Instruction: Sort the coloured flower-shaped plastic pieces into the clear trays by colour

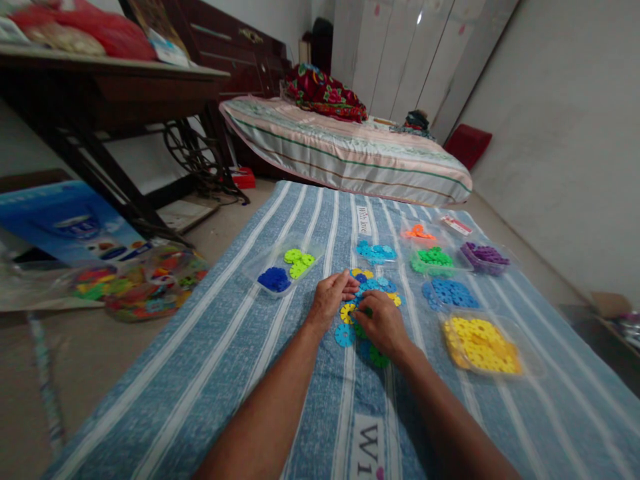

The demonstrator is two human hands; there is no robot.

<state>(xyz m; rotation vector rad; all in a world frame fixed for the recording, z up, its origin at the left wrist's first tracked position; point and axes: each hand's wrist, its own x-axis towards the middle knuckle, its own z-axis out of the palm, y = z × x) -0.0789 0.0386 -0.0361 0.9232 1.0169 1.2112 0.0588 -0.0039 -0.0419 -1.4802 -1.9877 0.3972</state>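
A loose heap of flower-shaped plastic discs (345, 335) in light blue, yellow, dark blue and green lies on the striped cloth, with both my hands over it. My left hand (331, 298) is at the heap's left edge, half cupped, its thumb apart from the fingers; I see nothing held in it. My right hand (384, 322) reaches over the middle, thumb and fingertips pinched close to a green disc (369, 311). Whether that disc is between the fingers is hidden. Left of the heap, a clear tray (250, 267) contains dark blue and lime discs.
Clear tubs on the right hold yellow discs (483, 343), blue discs (453, 293), green discs (434, 259), purple discs (484, 255) and orange discs (419, 231). A light blue tub (376, 252) stands behind the heap. Beyond are a bed (350, 150) and a sewing-machine table (115, 87).
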